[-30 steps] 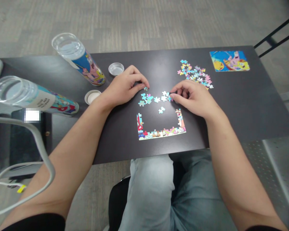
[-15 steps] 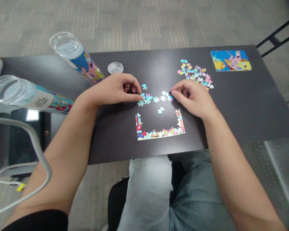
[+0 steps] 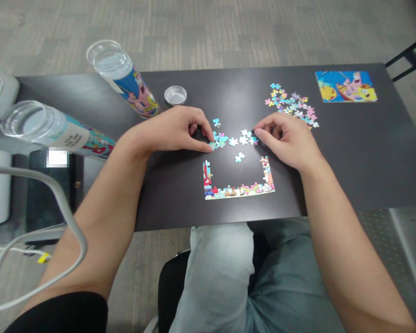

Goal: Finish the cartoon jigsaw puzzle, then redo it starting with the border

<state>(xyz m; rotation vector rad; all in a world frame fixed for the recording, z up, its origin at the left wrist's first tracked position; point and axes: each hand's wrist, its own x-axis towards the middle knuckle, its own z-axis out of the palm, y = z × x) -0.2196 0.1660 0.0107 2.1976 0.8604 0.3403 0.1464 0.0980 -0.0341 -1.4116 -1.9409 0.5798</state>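
Observation:
My left hand rests on the table with thumb and index fingertip close together on a light-blue puzzle piece, at the left edge of a small cluster of pieces. My right hand has its thumb and index finger pinched just beside more blue and white pieces; whatever lies between those tips is hidden. One loose piece sits above the left cluster, another loose piece below the row. Nearer to me lies a joined U-shaped puzzle border, with left, bottom and right sides.
A pile of mixed puzzle pieces lies beyond my right hand, with a cartoon picture card at the far right. Two clear cylinders, the far tube and the near tube, stand left, beside a round lid. A grey cable loops at left.
The whole view has shifted, so everything sits slightly further right. Both hands stay at the same pieces, and the puzzle border is unchanged.

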